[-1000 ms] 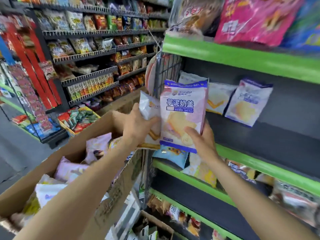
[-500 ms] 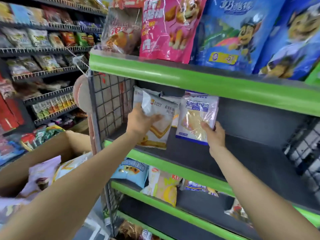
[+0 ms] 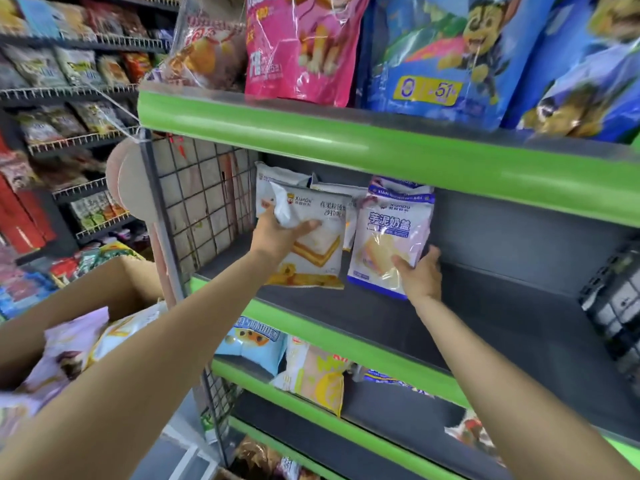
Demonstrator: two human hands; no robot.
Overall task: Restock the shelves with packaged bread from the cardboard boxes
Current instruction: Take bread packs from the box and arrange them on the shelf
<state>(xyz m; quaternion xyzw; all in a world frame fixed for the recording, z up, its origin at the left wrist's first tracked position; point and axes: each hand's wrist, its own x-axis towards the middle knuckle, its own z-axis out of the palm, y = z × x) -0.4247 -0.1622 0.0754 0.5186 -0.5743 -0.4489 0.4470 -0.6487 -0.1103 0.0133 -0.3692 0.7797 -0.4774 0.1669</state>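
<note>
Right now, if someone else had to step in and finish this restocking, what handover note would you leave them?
Left hand: grips a white bread packet by its upper left part, held up at the middle shelf.
Right hand: holds a lilac bread packet from below, upright, beside the white one.
More bread packets already stand at the back of that shelf, behind the two in hand.
The cardboard box, lower left, has packets in it.
Done: some packets shelved.
Left: set these two down, fill the bare right part of the shelf, empty the box.
</note>
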